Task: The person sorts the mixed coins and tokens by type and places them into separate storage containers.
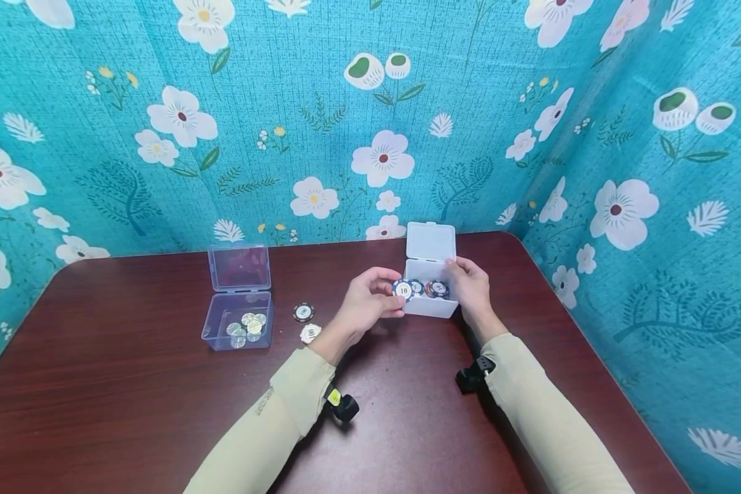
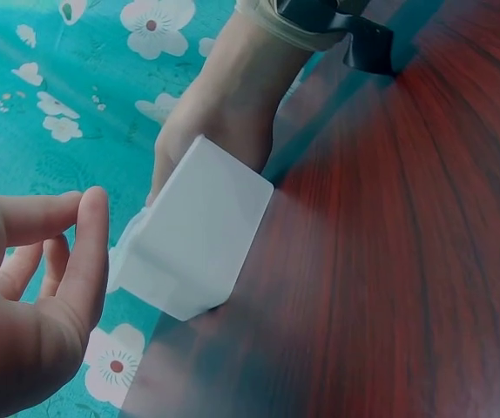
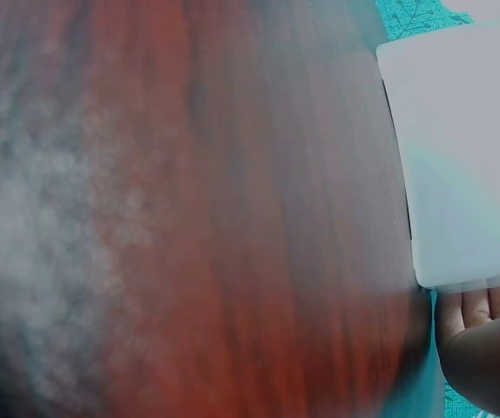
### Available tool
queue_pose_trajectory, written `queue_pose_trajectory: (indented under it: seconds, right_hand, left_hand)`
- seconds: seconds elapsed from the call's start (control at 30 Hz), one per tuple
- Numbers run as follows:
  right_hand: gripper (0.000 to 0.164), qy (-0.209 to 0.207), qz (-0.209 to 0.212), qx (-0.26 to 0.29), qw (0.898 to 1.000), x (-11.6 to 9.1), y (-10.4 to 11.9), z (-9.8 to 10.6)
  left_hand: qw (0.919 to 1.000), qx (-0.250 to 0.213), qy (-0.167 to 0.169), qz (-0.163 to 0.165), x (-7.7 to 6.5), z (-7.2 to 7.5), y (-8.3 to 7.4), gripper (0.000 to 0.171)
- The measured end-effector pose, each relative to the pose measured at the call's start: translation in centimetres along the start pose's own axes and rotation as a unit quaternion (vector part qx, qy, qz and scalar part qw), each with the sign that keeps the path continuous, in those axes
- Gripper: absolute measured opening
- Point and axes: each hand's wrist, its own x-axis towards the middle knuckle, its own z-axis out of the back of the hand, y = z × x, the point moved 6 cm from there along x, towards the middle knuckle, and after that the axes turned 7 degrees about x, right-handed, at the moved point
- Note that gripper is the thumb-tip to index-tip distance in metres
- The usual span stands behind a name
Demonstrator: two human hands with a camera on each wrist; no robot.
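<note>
My left hand (image 1: 368,298) pinches a blue-and-white poker chip (image 1: 403,289) marked 10 between thumb and fingers, at the left side of a white plastic box (image 1: 429,307). The box's lid (image 1: 431,241) stands raised at the back, and several poker chips (image 1: 437,289) lie inside. With its thumb over the right wall, my right hand (image 1: 474,291) grips the box. In the left wrist view the left hand's (image 2: 41,296) fingertips meet, but the chip cannot be made out there. The right wrist view shows the box (image 3: 468,157) above the right hand (image 3: 494,357).
Left of the hands stands a purple see-through box (image 1: 259,342), lid raised, holding several silvery coins (image 1: 251,327). Between the boxes lie a dark poker chip (image 1: 304,313) and a white one (image 1: 311,334). A flowered teal curtain (image 1: 321,137) borders the brown table (image 1: 130,384).
</note>
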Motion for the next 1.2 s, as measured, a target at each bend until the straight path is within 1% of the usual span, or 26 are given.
queue_pose_trajectory:
  seconds: [0.33, 0.6, 0.77, 1.0, 1.2]
  right_hand:
    - [0.040, -0.003, 0.002, -0.003, 1.000, -0.1, 0.0, 0.0]
    - [0.039, -0.006, 0.008, -0.002, 1.000, -0.1, 0.0, -0.1]
    - [0.040, -0.009, 0.014, 0.001, 1.000, -0.2, 0.1, -0.1]
    - [0.040, -0.007, 0.011, -0.002, 1.000, -0.1, -0.1, -0.1]
    - [0.039, -0.010, 0.017, 0.004, 1.000, -0.1, 0.1, -0.1]
  left_hand:
    - [0.9998, -0.021, -0.001, 0.000, 0.8, -1.4, -0.3, 0.043]
    - [0.9991, -0.041, -0.008, 0.001, 1.1, -2.1, -0.5, 0.042]
    - [0.9983, -0.058, -0.007, 0.000, 1.4, -2.6, -0.4, 0.045]
    - [0.9972, -0.073, -0.013, 0.007, 1.7, -3.1, -0.2, 0.037]
    - [0.9970, -0.077, -0.008, 0.008, 1.7, -3.3, -0.3, 0.034]
